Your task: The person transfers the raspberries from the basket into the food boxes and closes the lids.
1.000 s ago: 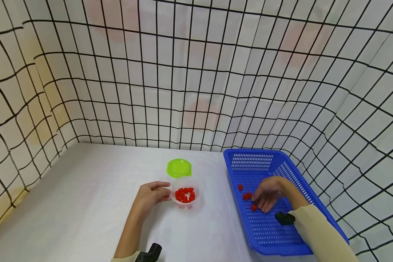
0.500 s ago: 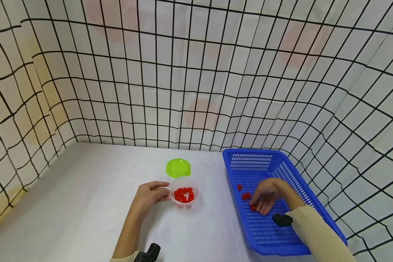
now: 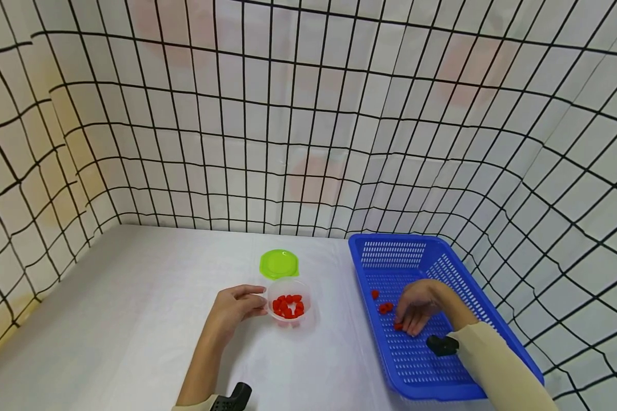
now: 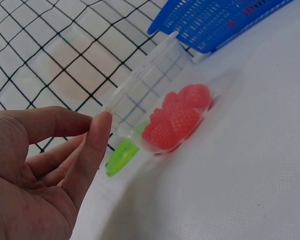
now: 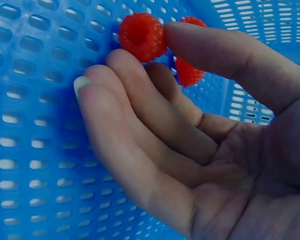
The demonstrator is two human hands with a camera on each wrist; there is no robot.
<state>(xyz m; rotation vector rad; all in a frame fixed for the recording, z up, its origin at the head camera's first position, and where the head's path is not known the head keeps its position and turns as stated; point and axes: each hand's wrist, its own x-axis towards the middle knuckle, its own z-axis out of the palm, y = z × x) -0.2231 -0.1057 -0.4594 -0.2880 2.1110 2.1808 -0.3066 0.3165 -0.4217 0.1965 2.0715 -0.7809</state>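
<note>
so the relation to look at here is the raspberry (image 5: 148, 44) at the right hand (image 3: 421, 302): it's right at the fingertips, down on the floor of the blue basket (image 3: 442, 393), on the side of the hand facing the clear bowl (image 3: 290, 286). The right hand is easily the nearer one, since the bowl stands well apart to the left, past the basket wall. Hard to call a long axis on something that stubby, but the hollow end faces the wrist cam

Grip-wise, right thumb tip touches one side and the curled fingertips meet the underside, so I'd call it a light pinch with barely any gap left; can't tell how firm. Left hand (image 3: 236, 308) pinches the bowl's rim between thumb and index, bowl upright on the white table (image 3: 133, 319) with a bunch of red berries (image 3: 277, 306) in it
</note>
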